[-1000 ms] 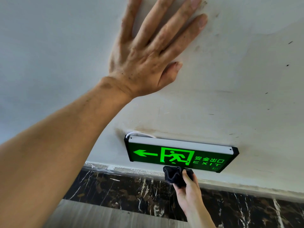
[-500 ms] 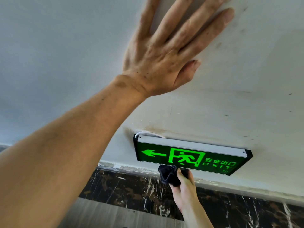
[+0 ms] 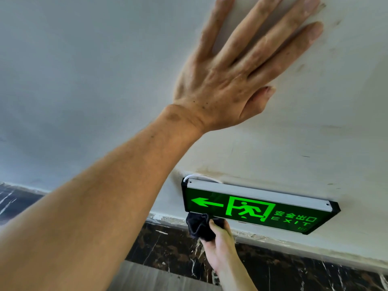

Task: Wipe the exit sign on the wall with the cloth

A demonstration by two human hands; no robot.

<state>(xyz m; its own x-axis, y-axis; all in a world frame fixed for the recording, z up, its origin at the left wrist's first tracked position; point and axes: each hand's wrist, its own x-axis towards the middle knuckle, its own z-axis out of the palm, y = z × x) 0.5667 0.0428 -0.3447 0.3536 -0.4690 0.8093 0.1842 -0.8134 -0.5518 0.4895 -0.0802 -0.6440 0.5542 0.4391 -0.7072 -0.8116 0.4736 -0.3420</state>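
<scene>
Green light glows from the exit sign [image 3: 259, 207] fixed low on a scuffed white wall [image 3: 84, 70], its running figure and left-pointing arrow sharp, its small print at the lower right corner too fine to read. A person's right hand [image 3: 220, 246] reaches up from below, fingers [image 3: 214, 224] curled tight around a bunched black cloth [image 3: 199, 226] that presses against the sign's bottom edge near its left end; the cloth covers part of that edge, and most of the fingers are buried in its folds. The left hand [image 3: 226, 80] lies flat on the wall well above the sign, fingers spread and holding nothing, its fingertips partly cut off by the top of the frame. The left forearm crosses the lower left of the view and blocks the wall behind it. A white cable [image 3: 190, 177] loops out behind the sign's upper left corner. Dark veined marble [image 3: 294, 267] runs below the wall's chipped lower border.
</scene>
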